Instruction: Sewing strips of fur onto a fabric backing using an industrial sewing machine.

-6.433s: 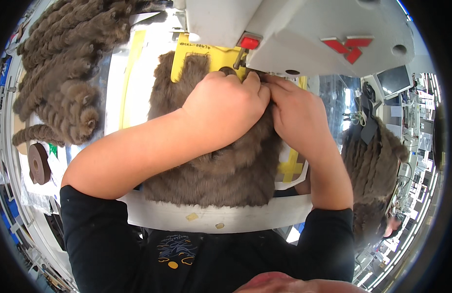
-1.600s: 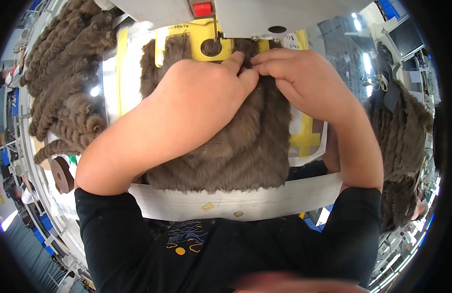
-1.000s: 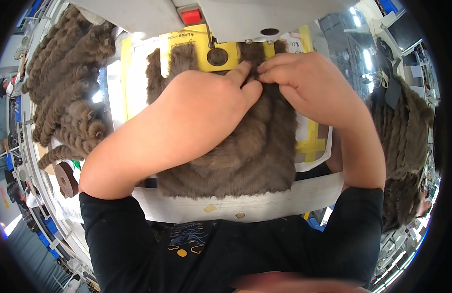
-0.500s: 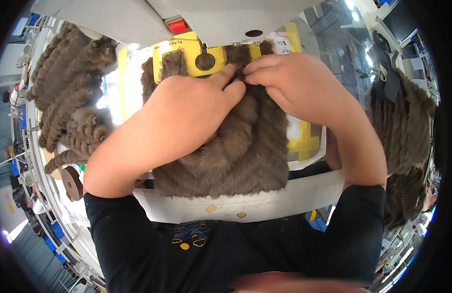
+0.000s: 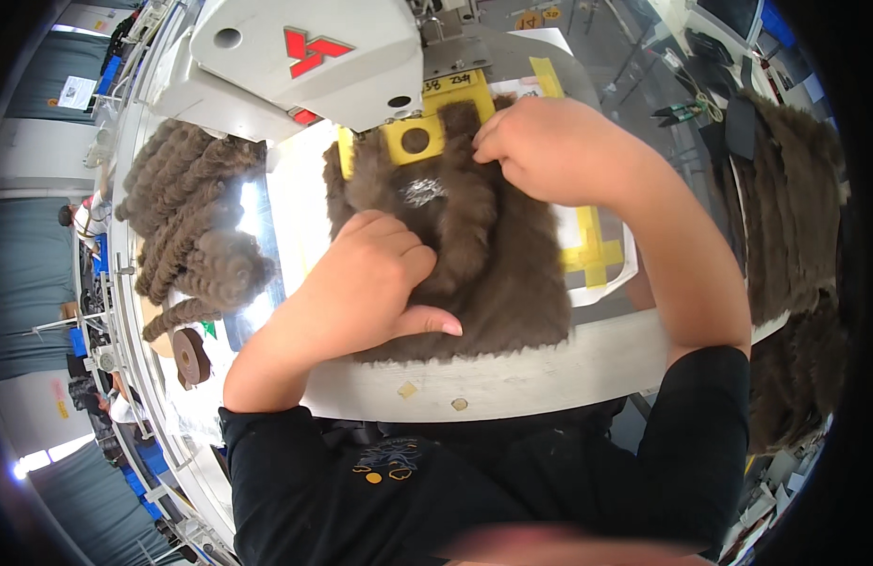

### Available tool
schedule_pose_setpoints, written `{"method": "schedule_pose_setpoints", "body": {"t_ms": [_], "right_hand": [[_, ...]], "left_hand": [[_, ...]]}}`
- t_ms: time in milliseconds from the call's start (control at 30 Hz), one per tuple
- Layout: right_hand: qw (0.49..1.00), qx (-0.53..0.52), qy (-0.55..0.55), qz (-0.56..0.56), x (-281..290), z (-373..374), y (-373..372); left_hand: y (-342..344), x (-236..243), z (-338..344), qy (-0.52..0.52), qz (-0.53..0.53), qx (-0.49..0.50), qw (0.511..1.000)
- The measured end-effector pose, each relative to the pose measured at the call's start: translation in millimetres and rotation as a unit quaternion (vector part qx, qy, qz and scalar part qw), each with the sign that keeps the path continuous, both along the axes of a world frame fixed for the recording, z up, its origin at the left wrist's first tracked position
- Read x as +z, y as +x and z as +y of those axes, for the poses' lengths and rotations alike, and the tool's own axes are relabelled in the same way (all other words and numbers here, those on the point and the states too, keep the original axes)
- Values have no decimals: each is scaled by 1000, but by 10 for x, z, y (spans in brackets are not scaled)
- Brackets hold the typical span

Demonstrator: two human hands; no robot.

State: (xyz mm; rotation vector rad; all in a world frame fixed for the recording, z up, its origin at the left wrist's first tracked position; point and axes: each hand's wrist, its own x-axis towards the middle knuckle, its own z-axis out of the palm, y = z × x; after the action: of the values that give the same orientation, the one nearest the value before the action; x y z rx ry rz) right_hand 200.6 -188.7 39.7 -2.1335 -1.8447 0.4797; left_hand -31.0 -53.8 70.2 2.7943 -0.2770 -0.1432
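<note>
A brown fur piece (image 5: 521, 292) lies beneath a sewing machine head (image 5: 304, 66), partly under a yellow template (image 5: 413, 151) with a round hole. A folded fur band crosses its middle around a dark, shiny patch (image 5: 422, 191). My left hand (image 5: 384, 278) rests low on the left of the fur, fingers bent into the pile and thumb stretched out apart from them. My right hand (image 5: 545, 151) is closed at the fur's upper right, beside the template, its thumb and fingertips pinching the fur. What lies under the fingertips is partly hidden.
Coiled fur strips (image 5: 186, 217) lie at left above a brown tape roll (image 5: 189, 358). Layered fur pieces (image 5: 776, 217) and a small green-handled tool (image 5: 677, 115) are at right. A white curved board (image 5: 512, 377) runs along the front edge. People (image 5: 87, 217) work at far left.
My left hand has pulled down and left from beside my right hand, its thumb now spread, uncovering the shiny patch. My right hand stays near the template. The camera view has turned.
</note>
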Motion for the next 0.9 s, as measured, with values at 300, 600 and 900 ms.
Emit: {"method": "schedule_pose_setpoints", "body": {"t_ms": [300, 600, 900], "right_hand": [[997, -41, -70, -6, 275, -252, 354], [991, 79, -103, 31, 354, -288, 360], [994, 104, -27, 28, 300, -248, 157]], "left_hand": [[302, -313, -496, -3, -120, 33, 992], [-53, -136, -707, -30, -11, -4, 999], [-763, -319, -968, -44, -9, -34, 998]]}}
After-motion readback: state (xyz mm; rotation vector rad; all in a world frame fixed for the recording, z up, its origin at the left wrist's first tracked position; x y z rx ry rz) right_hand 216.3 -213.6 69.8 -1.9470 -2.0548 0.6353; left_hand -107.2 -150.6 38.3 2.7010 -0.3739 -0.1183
